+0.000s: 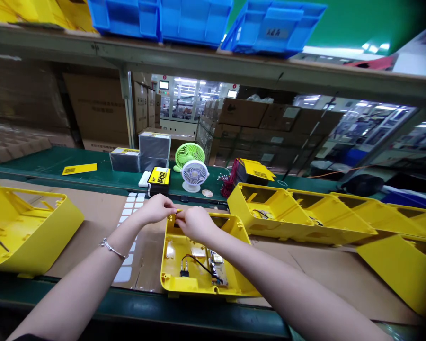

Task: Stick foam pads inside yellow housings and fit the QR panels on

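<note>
My left hand (156, 209) and my right hand (197, 224) meet at the far left corner of a yellow plastic housing (170, 283) that lies open on the cardboard. Their fingertips touch at its rim, and they hide whatever they may be pinching there. Inside the housing sit a small circuit board (216, 265) and a black wire (195, 261) ending in a black connector (184, 273). Another yellow housing (24, 227) lies to my left, and a row of them (301, 213) stands to my right.
A strip of white labels (128, 227) lies beside my left wrist. Behind, on the green conveyor belt (49, 163), stand two small fans (194, 174), black boxes with yellow labels (159, 181) and a bundle of red wires (229, 185). Blue bins (195, 19) sit on a shelf overhead.
</note>
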A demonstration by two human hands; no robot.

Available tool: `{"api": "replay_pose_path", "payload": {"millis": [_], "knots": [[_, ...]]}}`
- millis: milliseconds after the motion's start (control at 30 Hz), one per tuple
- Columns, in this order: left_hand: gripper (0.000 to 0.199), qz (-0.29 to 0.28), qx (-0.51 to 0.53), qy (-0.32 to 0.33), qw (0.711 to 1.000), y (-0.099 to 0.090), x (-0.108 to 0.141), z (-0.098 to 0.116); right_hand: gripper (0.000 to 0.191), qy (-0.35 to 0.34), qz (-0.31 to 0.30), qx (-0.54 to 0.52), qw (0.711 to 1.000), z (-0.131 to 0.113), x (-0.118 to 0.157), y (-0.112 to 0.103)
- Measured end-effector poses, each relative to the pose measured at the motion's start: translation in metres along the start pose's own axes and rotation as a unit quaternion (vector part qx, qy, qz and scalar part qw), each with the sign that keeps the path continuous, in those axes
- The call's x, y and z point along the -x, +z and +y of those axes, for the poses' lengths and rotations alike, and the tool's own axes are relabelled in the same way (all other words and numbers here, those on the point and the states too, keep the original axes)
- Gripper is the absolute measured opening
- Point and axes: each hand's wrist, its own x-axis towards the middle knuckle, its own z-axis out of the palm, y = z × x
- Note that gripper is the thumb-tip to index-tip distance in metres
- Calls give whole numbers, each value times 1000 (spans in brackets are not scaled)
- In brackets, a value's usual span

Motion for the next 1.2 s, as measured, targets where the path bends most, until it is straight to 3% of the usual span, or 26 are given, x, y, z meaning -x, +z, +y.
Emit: {"api": "replay_pose_path", "payload": {"millis": [167, 233, 367, 433, 533, 667, 733, 800, 900, 967, 1067, 1200], "knots": [[12, -86, -33, -35, 995, -8, -17, 8, 23, -92, -39, -9, 995, -7, 1, 4], [11, -100, -56, -50, 992, -8, -23, 11, 28, -116, -53, -13, 992, -3, 8, 1], [8, -111, -88, -58, 988, -2, -29, 10, 17, -135, -63, -33, 988, 14, 29, -12], [12, -99, -96, -49, 989, 2, -30, 6, 22, -113, -14, -46, 992, 28, 40, -16], [15, -72, -101, -36, 992, 10, -29, 2, 28, -2, 84, -7, 996, 55, 54, -14], [9, -32, -100, -9, 994, 8, -16, 13, 10, 94, 85, 47, 991, 85, 68, -11], [13, 1, -103, 15, 995, 0, -3, 27, 14, 101, 102, 48, 989, 90, 75, -19], [17, 41, -110, 43, 992, -9, 14, 42, 17, 87, 157, 58, 982, 89, 83, -31], [22, 106, -143, 106, 978, -14, 41, 55, 20, 22, 239, 83, 967, 80, 98, -42], [27, 121, -162, 163, 966, -10, 57, 52, 20, -30, 242, 92, 966, 72, 109, -41], [36, 65, -136, 183, 971, -2, 72, 38, 18, -91, 219, 60, 970, 63, 123, -30], [52, -98, -72, 120, 985, -3, 70, 28, 15, -91, 188, -115, 971, 66, 125, -24]]}}
